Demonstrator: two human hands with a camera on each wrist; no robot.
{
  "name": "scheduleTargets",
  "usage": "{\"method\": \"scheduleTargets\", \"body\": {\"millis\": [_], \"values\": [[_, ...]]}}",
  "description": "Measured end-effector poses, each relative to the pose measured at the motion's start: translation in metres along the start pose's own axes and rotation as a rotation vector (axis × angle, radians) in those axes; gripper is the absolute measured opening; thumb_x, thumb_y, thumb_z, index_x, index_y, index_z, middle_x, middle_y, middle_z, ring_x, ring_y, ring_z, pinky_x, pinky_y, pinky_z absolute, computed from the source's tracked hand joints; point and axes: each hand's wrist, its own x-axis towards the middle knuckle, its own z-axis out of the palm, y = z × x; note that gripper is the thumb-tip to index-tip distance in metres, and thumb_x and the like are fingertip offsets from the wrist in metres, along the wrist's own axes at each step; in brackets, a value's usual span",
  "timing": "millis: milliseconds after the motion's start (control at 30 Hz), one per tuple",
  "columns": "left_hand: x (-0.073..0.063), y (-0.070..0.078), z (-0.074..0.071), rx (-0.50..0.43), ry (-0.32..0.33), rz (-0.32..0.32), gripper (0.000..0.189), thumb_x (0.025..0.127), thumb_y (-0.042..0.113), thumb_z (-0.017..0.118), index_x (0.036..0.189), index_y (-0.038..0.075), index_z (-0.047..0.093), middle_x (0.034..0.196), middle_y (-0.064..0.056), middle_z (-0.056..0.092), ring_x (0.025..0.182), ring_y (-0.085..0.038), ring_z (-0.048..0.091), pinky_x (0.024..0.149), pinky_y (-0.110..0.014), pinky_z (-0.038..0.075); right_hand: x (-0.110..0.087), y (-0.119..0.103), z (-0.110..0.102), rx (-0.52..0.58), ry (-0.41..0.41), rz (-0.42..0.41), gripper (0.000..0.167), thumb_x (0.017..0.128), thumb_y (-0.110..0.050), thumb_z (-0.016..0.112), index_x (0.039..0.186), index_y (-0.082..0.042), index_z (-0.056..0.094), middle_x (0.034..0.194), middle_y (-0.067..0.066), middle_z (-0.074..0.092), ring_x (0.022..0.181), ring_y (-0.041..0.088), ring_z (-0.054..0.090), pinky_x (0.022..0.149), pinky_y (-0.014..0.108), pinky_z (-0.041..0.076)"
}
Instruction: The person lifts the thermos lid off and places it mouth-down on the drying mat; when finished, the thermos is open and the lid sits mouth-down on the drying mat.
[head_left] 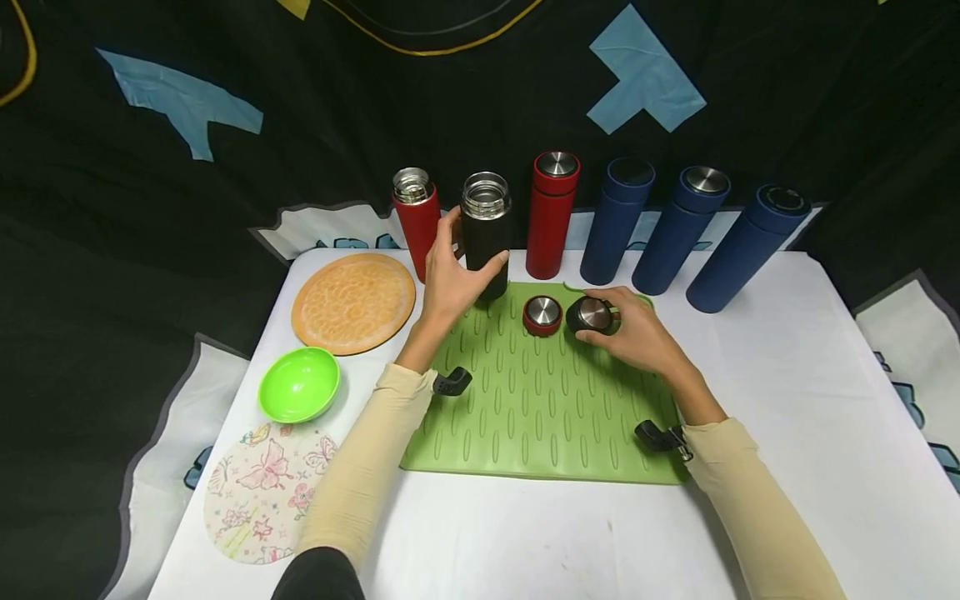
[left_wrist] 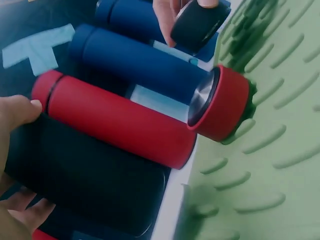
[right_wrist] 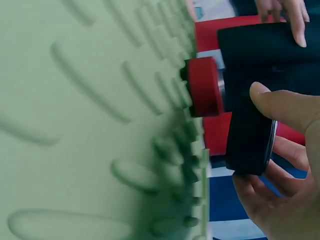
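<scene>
My left hand (head_left: 453,279) grips a black thermos flask (head_left: 483,242), lidless with its steel mouth showing, beside the mat's back left corner. In the left wrist view thumb and fingers lie on either side of the dark flask body (left_wrist: 90,170). My right hand (head_left: 633,329) pinches a black flask lid (head_left: 595,314) with a steel top, low over the green mat (head_left: 525,417); the right wrist view shows thumb and fingers around the lid (right_wrist: 247,135). Left of it a red lid (head_left: 542,315) rests on the mat. An uncapped red flask (head_left: 417,221) stands left of the black one.
A capped red flask (head_left: 552,217) and several blue flasks (head_left: 617,221) line the table's back edge. To the left lie a round orange-brown mat (head_left: 354,302), a green bowl (head_left: 300,385) and a butterfly-patterned round mat (head_left: 258,500). Dark cloth hangs behind.
</scene>
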Motion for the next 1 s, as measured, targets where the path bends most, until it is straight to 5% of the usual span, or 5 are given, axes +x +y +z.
{"method": "scheduleTargets", "body": {"millis": [233, 567, 1000], "values": [[0.016, -0.02, 0.016, 0.01, -0.023, -0.043, 0.087, 0.09, 0.02, 0.088, 0.159, 0.002, 0.038, 0.156, -0.018, 0.052, 0.145, -0.029, 0.053, 0.121, -0.042, 0.045, 0.012, 0.016, 0.012, -0.072, -0.049, 0.015, 0.072, 0.089, -0.016, 0.091, 0.149, 0.006, 0.058, 0.143, 0.03, 0.058, 0.128, 0.046, 0.059, 0.102, 0.057, 0.051], [0.029, -0.035, 0.027, 0.075, -0.007, -0.077, 0.087, 0.09, 0.021, 0.088, 0.159, 0.003, 0.038, 0.155, -0.018, 0.053, 0.144, -0.028, 0.053, 0.12, -0.036, 0.044, 0.011, 0.023, 0.015, -0.073, -0.078, 0.004, 0.079, 0.087, -0.022, 0.093, 0.151, 0.005, 0.055, 0.148, 0.03, 0.055, 0.131, 0.046, 0.057, 0.107, 0.06, 0.049], [0.033, -0.05, 0.033, 0.041, 0.022, -0.119, 0.087, 0.09, 0.018, 0.088, 0.159, 0.001, 0.037, 0.155, -0.02, 0.053, 0.141, -0.03, 0.055, 0.119, -0.04, 0.046, -0.034, 0.054, -0.03, -0.044, 0.051, 0.058, 0.056, 0.101, -0.017, 0.078, 0.149, 0.002, 0.058, 0.144, 0.028, 0.056, 0.126, 0.049, 0.059, 0.106, 0.064, 0.049]]}}
